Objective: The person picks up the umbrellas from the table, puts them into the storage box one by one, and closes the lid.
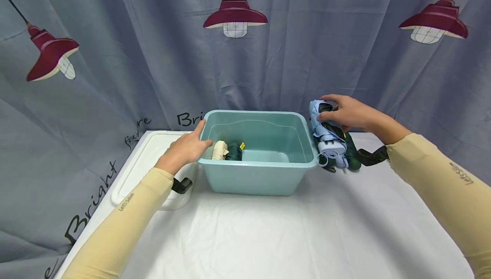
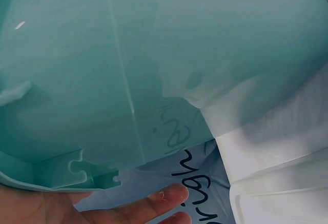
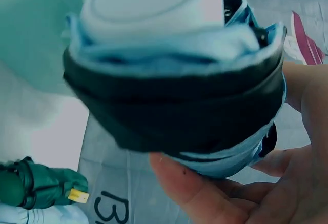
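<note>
My right hand [image 1: 349, 111] grips a light-blue folded umbrella [image 1: 324, 132] with a black inner side, just right of the teal storage bin [image 1: 251, 181]. In the right wrist view, the umbrella's rounded pale end [image 3: 148, 8] faces the camera, with fingers and thumb around its far side. A dark green folded umbrella [image 1: 352, 153] lies on the table beside it. At the bin's left rim, my left hand [image 1: 186, 149] touches the edge, fingers fairly straight; the left wrist view shows fingers [image 2: 164, 196] outside the wall. Inside the bin, a cream folded umbrella [image 1: 220, 150] lies beside a dark green one [image 1: 234, 152].
A white lid [image 1: 153, 151] lies on the table left of the bin, partly under my left forearm. The white tablecloth [image 1: 268, 236] spreads in front. Behind hangs a grey-blue curtain [image 1: 291, 65] printed with red lamps and lettering.
</note>
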The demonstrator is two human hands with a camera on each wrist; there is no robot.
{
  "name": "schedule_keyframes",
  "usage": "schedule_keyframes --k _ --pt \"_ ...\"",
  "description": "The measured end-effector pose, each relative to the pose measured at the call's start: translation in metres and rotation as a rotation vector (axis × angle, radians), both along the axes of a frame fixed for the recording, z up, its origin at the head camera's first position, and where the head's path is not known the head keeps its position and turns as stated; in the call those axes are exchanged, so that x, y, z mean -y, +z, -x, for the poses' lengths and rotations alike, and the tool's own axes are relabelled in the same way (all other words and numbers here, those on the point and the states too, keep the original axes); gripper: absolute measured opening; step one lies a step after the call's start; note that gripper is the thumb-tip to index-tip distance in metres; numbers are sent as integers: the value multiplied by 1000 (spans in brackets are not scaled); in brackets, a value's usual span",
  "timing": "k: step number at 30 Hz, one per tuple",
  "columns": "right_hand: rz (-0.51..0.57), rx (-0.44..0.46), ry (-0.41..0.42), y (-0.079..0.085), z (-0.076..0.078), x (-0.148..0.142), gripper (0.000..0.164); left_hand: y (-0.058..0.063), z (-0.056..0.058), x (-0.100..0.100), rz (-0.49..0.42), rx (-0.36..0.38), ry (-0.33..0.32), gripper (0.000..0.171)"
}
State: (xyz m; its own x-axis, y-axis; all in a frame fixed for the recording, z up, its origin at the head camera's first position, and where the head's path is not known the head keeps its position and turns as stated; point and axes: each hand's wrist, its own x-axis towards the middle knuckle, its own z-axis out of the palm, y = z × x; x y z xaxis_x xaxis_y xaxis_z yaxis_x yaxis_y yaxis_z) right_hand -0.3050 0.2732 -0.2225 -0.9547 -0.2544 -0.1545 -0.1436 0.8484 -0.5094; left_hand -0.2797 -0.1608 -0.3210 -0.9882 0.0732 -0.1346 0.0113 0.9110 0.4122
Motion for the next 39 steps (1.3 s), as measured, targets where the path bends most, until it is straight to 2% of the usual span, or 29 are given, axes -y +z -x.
schedule_keyframes --k 9,21,32,39 --pt "17 -1 26 2 8 21 82 -1 0 -1 3 -5 3 81" --pt "68 84 52 -7 21 45 78 -1 1 0 0 3 18 80" --pt "50 131 65 -18 34 66 79 0 1 -1 1 4 19 81" --pt "13 172 105 -24 39 81 80 0 0 -1 2 5 20 80"
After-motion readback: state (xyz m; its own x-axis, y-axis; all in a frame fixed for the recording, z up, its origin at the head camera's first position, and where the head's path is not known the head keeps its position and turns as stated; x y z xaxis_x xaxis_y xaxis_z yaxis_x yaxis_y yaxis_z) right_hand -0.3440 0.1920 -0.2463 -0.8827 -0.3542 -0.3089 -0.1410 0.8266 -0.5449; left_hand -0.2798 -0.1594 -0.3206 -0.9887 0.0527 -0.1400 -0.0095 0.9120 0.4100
